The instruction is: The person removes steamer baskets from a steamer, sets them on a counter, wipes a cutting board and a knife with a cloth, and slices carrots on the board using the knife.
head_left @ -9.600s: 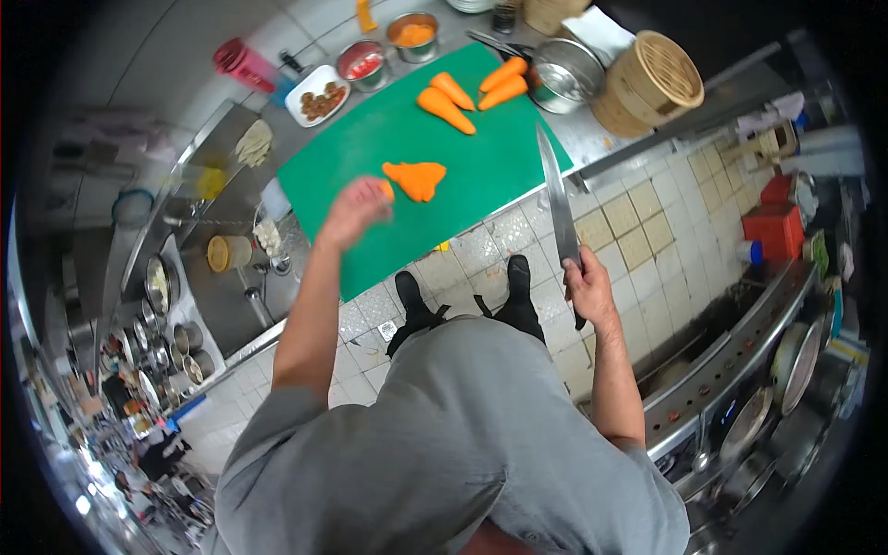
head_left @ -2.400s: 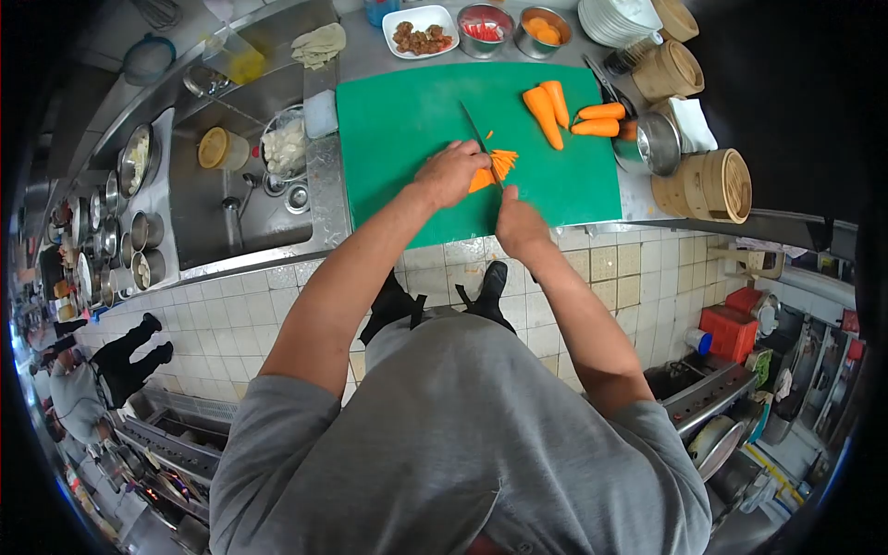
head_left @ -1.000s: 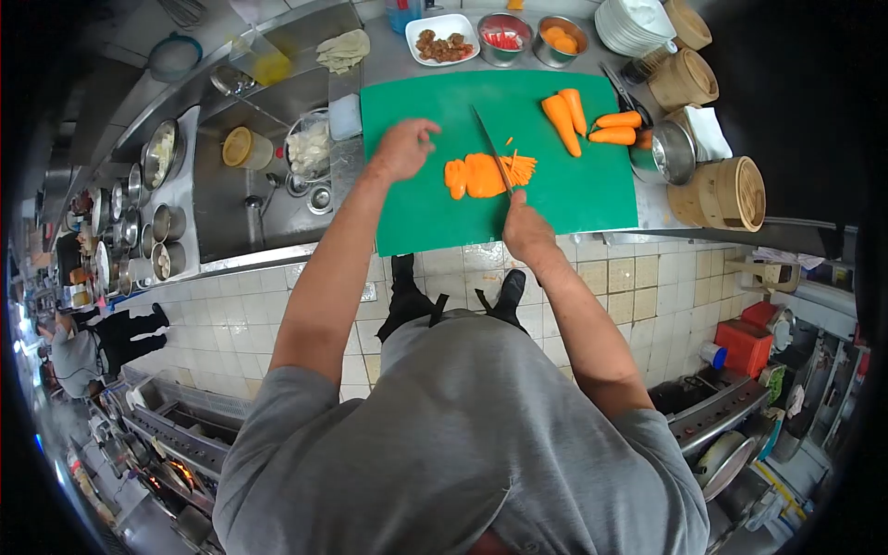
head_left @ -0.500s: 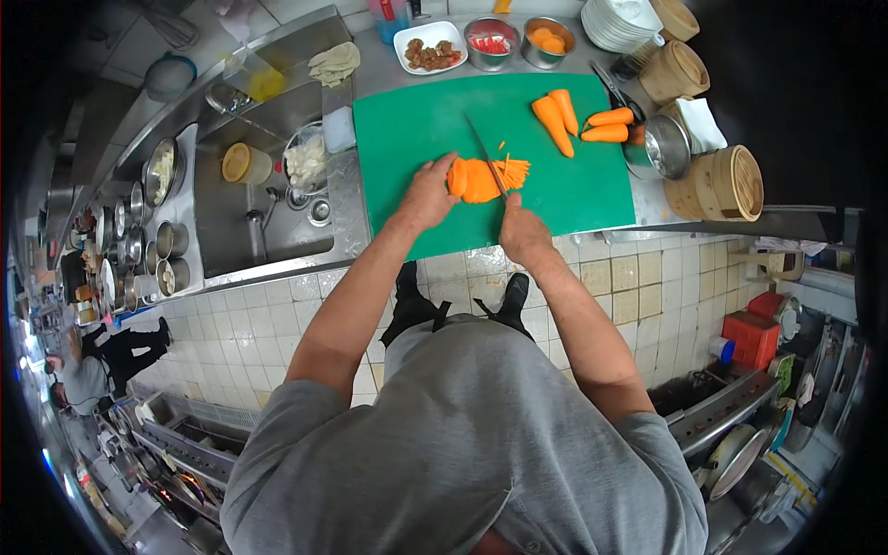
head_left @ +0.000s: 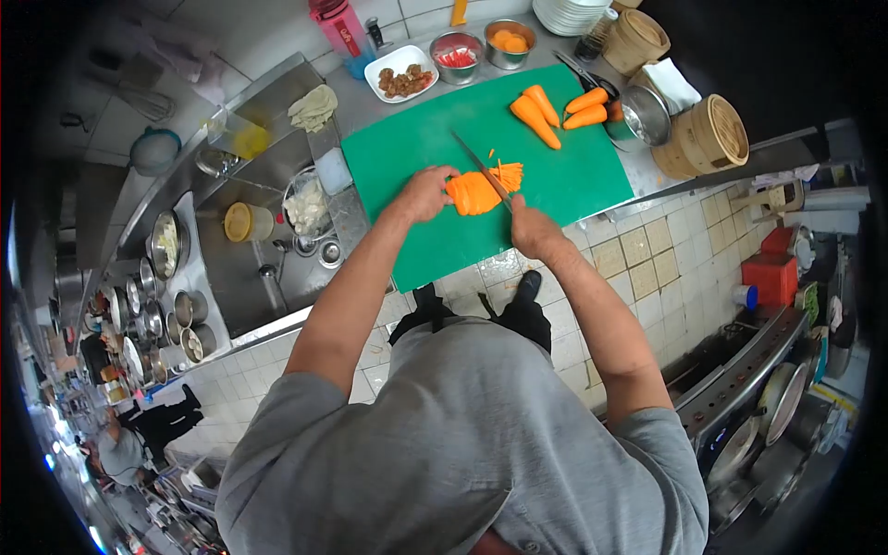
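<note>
On a green cutting board [head_left: 398, 157] lie overlapping carrot slices [head_left: 472, 194], with thin carrot strips [head_left: 510, 174] fanned at their right end. My right hand [head_left: 536, 228] is wrapped round the handle of a knife [head_left: 481, 168], whose blade lies across the carrot between slices and strips. At the left end of the slices is my left hand [head_left: 427, 194], its fingers bent and apart, the fingertips touching or very near the carrot. Several whole peeled carrots [head_left: 535, 122] rest at the board's upper right.
Behind the board stand a white dish of brown pieces [head_left: 404, 74], a bowl of red strips [head_left: 456, 57] and a bowl of carrot pieces [head_left: 510, 43]. Bamboo steamers [head_left: 703, 139] are at right, a sink [head_left: 240, 287] at left. Another person [head_left: 120, 453] stands far left.
About a second ago my left hand was raised above the board, away from the slices; it has come down to their left end. The knife stays at the carrot. The view has turned.
</note>
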